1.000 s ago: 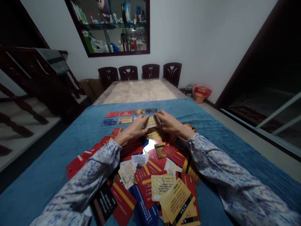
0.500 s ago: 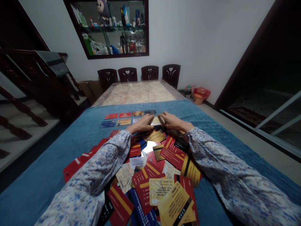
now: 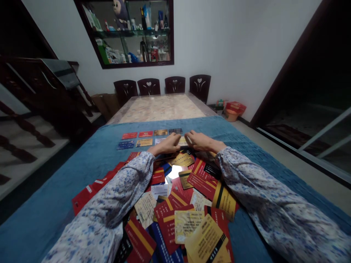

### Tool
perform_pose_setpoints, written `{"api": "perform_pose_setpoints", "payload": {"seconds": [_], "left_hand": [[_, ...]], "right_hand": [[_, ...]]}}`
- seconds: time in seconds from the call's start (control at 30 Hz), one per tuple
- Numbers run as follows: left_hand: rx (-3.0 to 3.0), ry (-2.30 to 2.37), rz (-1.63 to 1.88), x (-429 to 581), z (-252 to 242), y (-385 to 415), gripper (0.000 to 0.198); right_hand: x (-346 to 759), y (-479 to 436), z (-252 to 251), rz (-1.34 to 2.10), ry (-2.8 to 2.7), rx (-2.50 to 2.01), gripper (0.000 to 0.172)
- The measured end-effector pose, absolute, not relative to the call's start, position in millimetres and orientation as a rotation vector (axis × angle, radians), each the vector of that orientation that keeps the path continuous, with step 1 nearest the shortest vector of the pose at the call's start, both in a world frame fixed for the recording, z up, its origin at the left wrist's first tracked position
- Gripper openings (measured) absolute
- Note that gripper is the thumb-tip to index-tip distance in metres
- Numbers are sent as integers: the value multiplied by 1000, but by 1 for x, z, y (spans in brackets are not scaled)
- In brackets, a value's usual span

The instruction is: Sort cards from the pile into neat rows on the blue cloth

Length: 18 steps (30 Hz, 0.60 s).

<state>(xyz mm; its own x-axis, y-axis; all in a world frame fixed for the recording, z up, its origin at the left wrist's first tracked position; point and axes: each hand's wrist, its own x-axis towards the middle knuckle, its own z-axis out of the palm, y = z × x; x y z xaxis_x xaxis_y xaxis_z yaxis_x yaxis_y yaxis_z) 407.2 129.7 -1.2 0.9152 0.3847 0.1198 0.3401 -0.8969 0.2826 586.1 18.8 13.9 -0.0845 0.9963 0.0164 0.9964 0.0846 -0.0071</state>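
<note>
Pale walls (image 3: 227,47) and four dark wooden chairs with heart-shaped cut-outs (image 3: 174,85) stood beyond a long, marble-patterned tabletop (image 3: 159,106), its near part spread with a rumpled blue cloth (image 3: 90,157). On the cloth lay two short rows of flat, printed rectangular cards. The far row ran, left to right, from a red card (image 3: 129,136) to a second red card (image 3: 145,133), a glossy gold card (image 3: 160,132) and a dark navy card (image 3: 175,131). The nearer row held a deep blue card (image 3: 125,145), a tan-yellow card (image 3: 144,143) and a whitish card (image 3: 159,140) partly covered by the left hand (image 3: 167,144).

Just beyond that hand, a pale yellow printed card (image 3: 182,141) sat between the left hand and the right hand (image 3: 204,141). The step in hand seemed to be setting this card at the right end of the nearer row; the move appeared to call for squaring its edge and a light, even release.

Each hand's fingers were bunched inward, the left at the card's left edge, the right at its right edge. Whether they pinched it or merely steadied it, I could not tell, nor whether it rested on the cloth. Nearer the body, between the flowered sleeves (image 3: 131,186), spread a loose, overlapping heap of red, gold, blue and black cards (image 3: 175,230).
</note>
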Motion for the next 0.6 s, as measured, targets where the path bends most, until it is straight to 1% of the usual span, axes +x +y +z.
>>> {"api": "perform_pose_setpoints", "payload": {"seconds": [0.07,0.23,0.37,0.5,0.6], "left_hand": [[2851,547,223,407,3,130,24],[2890,498,259,403,22,137,20],[2935,479,293,401,34,149,10],[2970,558,256,401,29,155,8],[3001,595,216,402,18,155,11]], "right_hand": [[588,22,17,13,-2335,-2119,43],[595,34,28,22,-2337,-2033,31],[594,48,30,-12,-2291,-1988,33],[588,57,24,-21,-2241,-2002,26],[585,56,17,18,-2233,-2034,30]]}}
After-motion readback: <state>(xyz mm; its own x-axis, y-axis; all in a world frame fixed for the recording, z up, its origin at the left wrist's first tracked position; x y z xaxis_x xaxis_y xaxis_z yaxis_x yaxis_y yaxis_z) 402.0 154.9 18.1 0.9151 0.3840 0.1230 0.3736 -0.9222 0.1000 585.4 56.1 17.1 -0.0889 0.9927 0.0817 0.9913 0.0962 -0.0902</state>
